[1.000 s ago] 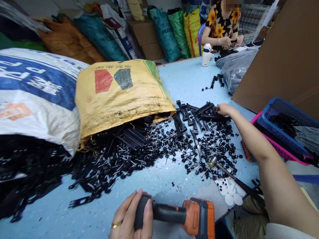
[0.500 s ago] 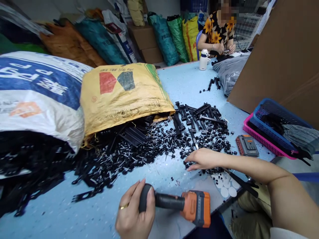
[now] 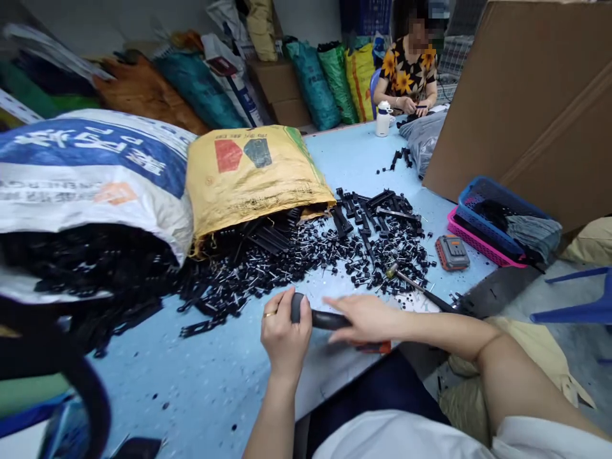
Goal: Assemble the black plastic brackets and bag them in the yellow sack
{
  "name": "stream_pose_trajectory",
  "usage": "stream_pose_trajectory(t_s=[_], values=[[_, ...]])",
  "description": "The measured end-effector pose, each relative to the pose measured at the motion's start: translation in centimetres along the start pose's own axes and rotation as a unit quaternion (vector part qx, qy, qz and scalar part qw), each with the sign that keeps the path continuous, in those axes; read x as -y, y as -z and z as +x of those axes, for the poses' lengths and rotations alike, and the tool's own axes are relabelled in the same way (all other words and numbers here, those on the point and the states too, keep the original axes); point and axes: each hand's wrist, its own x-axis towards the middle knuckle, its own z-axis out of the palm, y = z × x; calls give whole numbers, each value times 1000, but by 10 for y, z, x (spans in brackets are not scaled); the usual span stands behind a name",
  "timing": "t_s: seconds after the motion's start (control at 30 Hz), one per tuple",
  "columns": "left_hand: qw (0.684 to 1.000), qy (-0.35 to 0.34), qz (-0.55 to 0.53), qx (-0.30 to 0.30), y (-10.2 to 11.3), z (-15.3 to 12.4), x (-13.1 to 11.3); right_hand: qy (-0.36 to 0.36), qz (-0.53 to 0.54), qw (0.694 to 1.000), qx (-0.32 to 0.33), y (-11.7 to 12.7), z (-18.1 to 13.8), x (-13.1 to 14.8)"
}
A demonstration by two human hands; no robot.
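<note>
Even indoor light; speckled light-blue tabletop (image 3: pixel 191 376) bright, back left dim. Opening of white-and-blue woven sack (image 3: pixel 71 185) in deep shadow. Bare right hand (image 3: pixel 368 317) motion-blurred. Edges stretched, wide-angle.

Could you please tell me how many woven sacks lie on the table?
2: a white sack at the left, and a yellow sack just right of it. More could be hidden behind them.

Single view, worn on head. Faces forward and down across blue table (image 3: pixel 205 373). Wearer's white shirt (image 3: pixel 401 437) at bottom edge; left hand (image 3: pixel 287 326) and right hand (image 3: pixel 367 317) at close range, just below centre. Co-worker (image 3: pixel 405 75) at far table end, upper right.
</note>
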Motion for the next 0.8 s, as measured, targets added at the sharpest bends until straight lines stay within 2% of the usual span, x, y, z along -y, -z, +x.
stream_pose_trajectory(t_s=[0.07,0.1,0.13,0.17,0.27,0.33,0.47,0.53,0.6,0.67,0.73,0.77,0.8], values=[[1000,14,-11,12,0,-2,1,-145,0,986,-78,12,-10,-30],[999,21,-17,17,1,-3,2,-254,-26,958,-131,19,-18,-49],[999,29,-22,21,1,-4,3,-366,-59,910,-187,26,-27,-69],[999,37,-27,22,1,-5,4,-423,-75,879,-207,31,-38,-90],[997,60,-42,21,0,-8,5,-533,-87,812,-222,36,-72,-141],[996,68,-51,23,0,-9,6,-560,-72,799,-208,31,-93,-164],[995,75,-62,32,1,-10,7,-559,-44,802,-204,23,-126,-181],[994,81,-67,35,1,-11,7,-552,-49,796,-245,24,-137,-177],[993,82,-71,35,1,-11,7,-517,-54,807,-280,27,-141,-162],[993,84,-72,36,0,-10,7,-453,-46,846,-279,27,-130,-133],[993,89,-69,39,0,-9,7,-368,-22,897,-242,21,-104,-90],[993,91,-68,40,0,-8,7,-304,-5,928,-216,16,-86,-66],[993,92,-67,42,0,-7,8,-206,18,964,-165,10,-66,-42]])
